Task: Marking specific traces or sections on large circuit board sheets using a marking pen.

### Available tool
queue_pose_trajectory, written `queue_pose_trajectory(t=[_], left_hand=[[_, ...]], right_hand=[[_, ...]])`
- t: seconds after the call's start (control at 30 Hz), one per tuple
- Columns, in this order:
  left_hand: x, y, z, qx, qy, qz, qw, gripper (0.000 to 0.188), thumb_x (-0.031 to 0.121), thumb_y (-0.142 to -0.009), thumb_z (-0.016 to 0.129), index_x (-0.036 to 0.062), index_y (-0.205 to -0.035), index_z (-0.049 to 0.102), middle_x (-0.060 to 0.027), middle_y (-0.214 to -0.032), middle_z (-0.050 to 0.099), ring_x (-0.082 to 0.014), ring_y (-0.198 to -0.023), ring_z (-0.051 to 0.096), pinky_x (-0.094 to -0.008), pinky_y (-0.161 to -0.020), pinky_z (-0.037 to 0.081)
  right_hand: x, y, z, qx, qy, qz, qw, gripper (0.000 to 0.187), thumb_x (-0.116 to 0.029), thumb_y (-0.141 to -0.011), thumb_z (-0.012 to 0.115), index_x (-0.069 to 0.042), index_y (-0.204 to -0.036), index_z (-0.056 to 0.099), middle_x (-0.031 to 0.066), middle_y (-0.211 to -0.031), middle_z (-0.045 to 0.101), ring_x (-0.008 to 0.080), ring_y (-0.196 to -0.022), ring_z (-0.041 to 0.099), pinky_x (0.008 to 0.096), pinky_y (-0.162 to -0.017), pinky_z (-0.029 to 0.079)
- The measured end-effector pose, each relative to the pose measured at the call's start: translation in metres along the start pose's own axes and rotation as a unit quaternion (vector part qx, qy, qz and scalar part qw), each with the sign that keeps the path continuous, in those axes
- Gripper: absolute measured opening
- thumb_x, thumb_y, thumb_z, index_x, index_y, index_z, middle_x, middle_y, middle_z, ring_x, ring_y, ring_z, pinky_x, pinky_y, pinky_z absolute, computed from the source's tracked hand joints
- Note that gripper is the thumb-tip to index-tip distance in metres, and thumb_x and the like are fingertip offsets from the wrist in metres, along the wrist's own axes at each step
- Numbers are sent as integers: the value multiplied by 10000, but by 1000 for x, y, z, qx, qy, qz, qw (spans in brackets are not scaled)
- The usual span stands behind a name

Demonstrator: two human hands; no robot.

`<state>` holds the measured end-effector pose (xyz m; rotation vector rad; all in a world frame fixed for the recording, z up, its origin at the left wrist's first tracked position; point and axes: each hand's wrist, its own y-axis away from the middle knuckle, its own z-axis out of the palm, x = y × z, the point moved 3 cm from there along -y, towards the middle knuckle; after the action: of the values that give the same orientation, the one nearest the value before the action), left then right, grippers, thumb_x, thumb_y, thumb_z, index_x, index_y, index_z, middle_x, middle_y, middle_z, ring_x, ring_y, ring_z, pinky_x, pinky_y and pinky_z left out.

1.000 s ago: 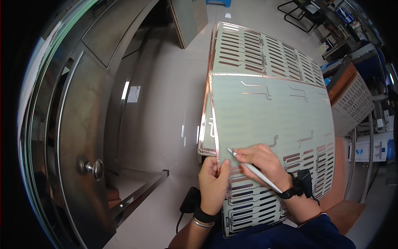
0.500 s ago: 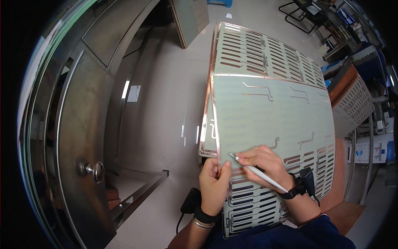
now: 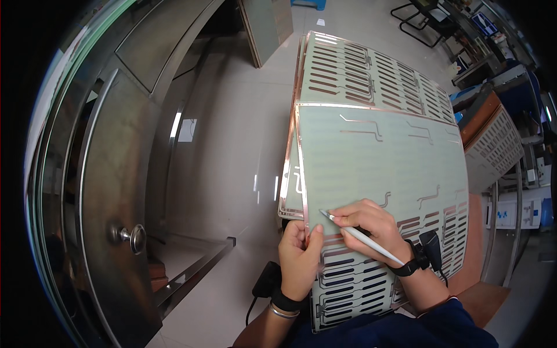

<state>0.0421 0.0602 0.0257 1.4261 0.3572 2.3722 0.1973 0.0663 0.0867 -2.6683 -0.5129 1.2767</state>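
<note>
A large pale green circuit board panel (image 3: pixel 383 162) with copper edging and copper traces lies tilted in front of me, on top of similar panels. At its near left edge, my left hand (image 3: pixel 301 255) pinches the border, thumb on the face and fingers curled around the side. My right hand (image 3: pixel 371 229) holds a white-handled craft knife (image 3: pixel 371 243) like a pen. The blade points to the upper left, just above my left thumb, at the panel's surface; whether it touches cannot be made out. Both wrists wear black straps with small devices.
Another stack of panels (image 3: pixel 496 142) leans at the right, beside a metal rail. On the left stands a metal cabinet door (image 3: pixel 110 191) with a round knob (image 3: pixel 137 240). More boards (image 3: pixel 264 32) stand on the tiled floor at the back, near a blue stool (image 3: pixel 308 4).
My right hand and the craft knife have shifted slightly away from me, up the panel. My left hand keeps its grip on the edge in the same place.
</note>
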Motion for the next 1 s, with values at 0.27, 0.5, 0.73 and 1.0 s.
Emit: queue_pose_trajectory(t=[0.27,0.5,0.73,1.0], left_hand=[[-1,-1,0,5,-9,-6,1000,80,84,-991,596,36,-971,536,60,-737,529,17,-571,405,-177,-435,308],[4,1,2,2,-19,-20,1000,98,97,-990,600,52,-960,518,63,-718,492,14,-537,379,-187,-399,290],[3,3,0,2,-22,-33,999,79,76,-991,594,43,-1008,524,55,-762,507,10,-617,425,-179,-498,340],[6,2,-2,-9,-31,-32,999,80,58,-990,588,24,-1049,544,34,-832,579,-2,-704,498,-179,-609,408]], right_hand=[[16,-14,-8,-32,-139,120,982,124,-48,-799,755,-30,-893,675,78,-909,716,184,-800,684,289,-708,534],[23,-29,-6,-52,-98,60,992,141,-73,-803,762,-33,-818,628,66,-830,706,187,-731,676,285,-662,528],[25,-30,-2,-33,-122,73,989,135,-69,-811,758,-30,-811,629,65,-827,709,180,-730,679,282,-661,529],[24,-30,-5,-29,-128,66,989,127,-45,-805,751,-19,-809,627,68,-840,711,174,-744,682,276,-666,531]])
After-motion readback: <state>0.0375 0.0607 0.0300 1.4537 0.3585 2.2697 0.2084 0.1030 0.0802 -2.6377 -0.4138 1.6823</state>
